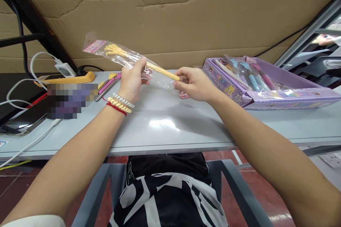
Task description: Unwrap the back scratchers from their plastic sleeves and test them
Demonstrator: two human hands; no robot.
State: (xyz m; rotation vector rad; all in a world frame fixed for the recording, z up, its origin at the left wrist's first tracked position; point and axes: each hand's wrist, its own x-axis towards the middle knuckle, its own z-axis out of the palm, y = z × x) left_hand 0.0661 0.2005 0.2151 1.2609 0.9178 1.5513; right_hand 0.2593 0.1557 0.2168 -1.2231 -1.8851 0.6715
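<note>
A yellow hand-shaped pen (162, 71), long and thin with spread fingers at its top, lies tilted inside a clear plastic bag (133, 55). The bag has a pink printed header at its upper left end. My left hand (133, 81) is closed around the middle of the bag and pen, thumb on top. With thumb and fingers, my right hand (194, 83) pinches the pen's lower right end. Whether bag film lies between those fingertips I cannot tell. Both hands are above the grey table (165, 113).
At right stands an open purple display box (282, 100) holding bagged blue and pink pens (252, 74). Several loose pens (108, 85) lie left of my left hand. Further left are a phone (26, 120), white cables, a yellow-cased device (85, 77) and a blurred-out item.
</note>
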